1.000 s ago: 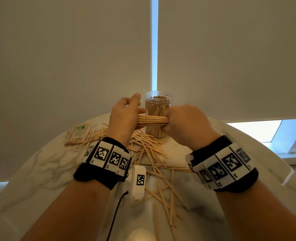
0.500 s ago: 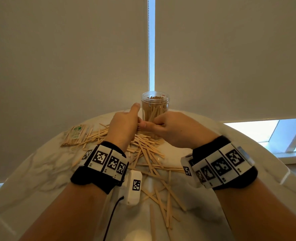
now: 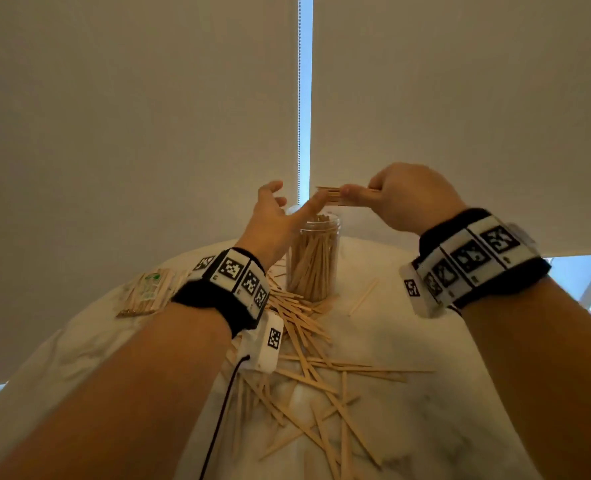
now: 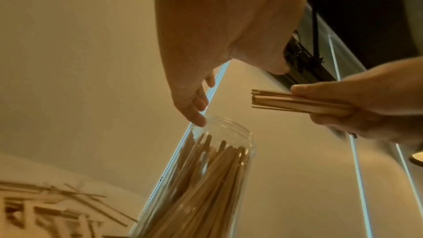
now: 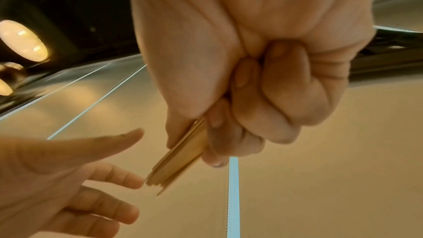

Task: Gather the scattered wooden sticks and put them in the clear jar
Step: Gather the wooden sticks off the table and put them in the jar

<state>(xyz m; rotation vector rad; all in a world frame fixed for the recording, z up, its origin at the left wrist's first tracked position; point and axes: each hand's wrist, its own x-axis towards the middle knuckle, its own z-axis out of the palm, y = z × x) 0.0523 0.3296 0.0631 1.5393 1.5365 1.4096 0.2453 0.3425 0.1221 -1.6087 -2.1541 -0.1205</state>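
Note:
My right hand (image 3: pixel 387 199) grips a bundle of wooden sticks (image 3: pixel 328 195), held level just above the clear jar (image 3: pixel 313 261). The same bundle (image 4: pixel 295 103) shows in the left wrist view and again (image 5: pixel 181 160) in the right wrist view, with my fingers curled round it. My left hand (image 3: pixel 276 213) is spread open left of the jar's mouth, its thumb reaching toward the stick ends; a fingertip (image 4: pixel 198 120) is at the jar rim (image 4: pixel 228 124). The jar stands upright, nearly full of sticks. Several loose sticks (image 3: pixel 308 368) lie scattered on the marble table (image 3: pixel 408 358).
A wrapped packet of sticks (image 3: pixel 145 292) lies at the table's left. One single stick (image 3: pixel 363 296) lies right of the jar. Window blinds (image 3: pixel 148 116) hang close behind the table. A cable (image 3: pixel 224 403) runs from my left wristband.
Both hands have risen from table level to above the jar. My right hand took the bundle alone and lifted it over the jar's mouth; my left hand let go and opened.

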